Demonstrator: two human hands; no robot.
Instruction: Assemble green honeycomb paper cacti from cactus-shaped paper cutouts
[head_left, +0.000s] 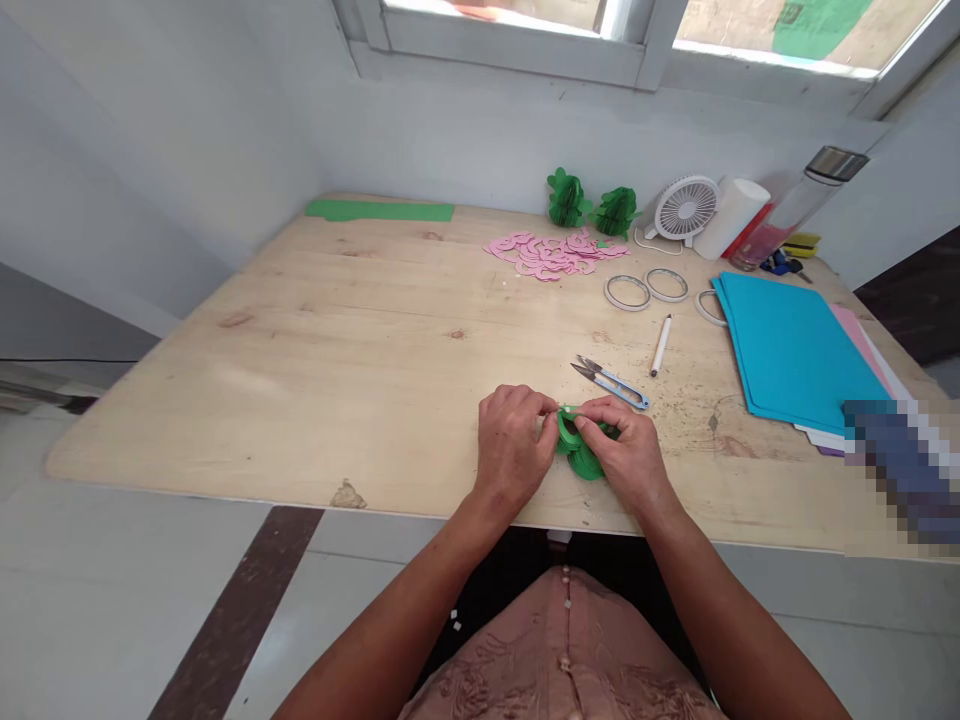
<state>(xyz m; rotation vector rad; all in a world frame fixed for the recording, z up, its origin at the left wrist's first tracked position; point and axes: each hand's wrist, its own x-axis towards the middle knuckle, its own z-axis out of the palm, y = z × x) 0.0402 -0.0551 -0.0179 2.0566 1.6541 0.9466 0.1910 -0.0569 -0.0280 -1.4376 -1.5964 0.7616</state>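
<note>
Here, your left hand [514, 438] and right hand [628, 445] pinched one green paper cutout [587, 464]; layer-joining seemed underway, next needing firm pressure; thread snips [624, 387] lay beyond fingertips [589, 409].

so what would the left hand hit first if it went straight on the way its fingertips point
The green paper piece, which the left hand is already pinching; just past that, probably the right hand, though depth is hard to judge here.
</note>
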